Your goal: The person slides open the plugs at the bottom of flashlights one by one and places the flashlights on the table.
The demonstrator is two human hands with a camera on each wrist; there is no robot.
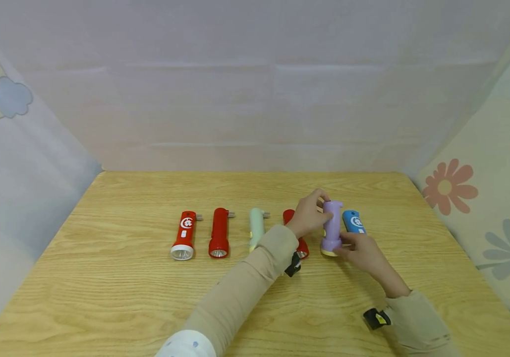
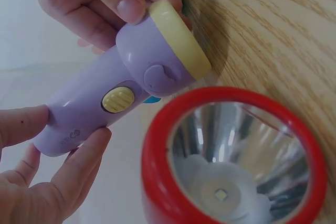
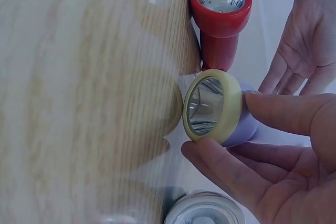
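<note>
Both hands hold a purple flashlight (image 1: 332, 227) with a yellow rim, right of the table's middle. The left hand (image 1: 310, 214) grips its tail end between thumb and fingers. At the lamp end, the right hand (image 1: 364, 252) has thumb and fingers about the head. A yellow slide switch (image 2: 118, 99) shows on its side in the left wrist view. The lens (image 3: 205, 106) faces the wearer, its rim close to the tabletop; whether it touches, I cannot tell. Just left lies a red flashlight (image 1: 302, 248), partly hidden by the left arm. A blue flashlight (image 1: 354, 221) lies to the right, its lamp end behind the right hand.
Farther left in the row are a red flashlight with a white head (image 1: 185, 233), an all-red one (image 1: 219, 233) and a mint-green one (image 1: 256, 225), partly covered by the left sleeve. Plug prongs stick out from these. The wooden table (image 1: 125, 297) meets cloth walls at back and sides.
</note>
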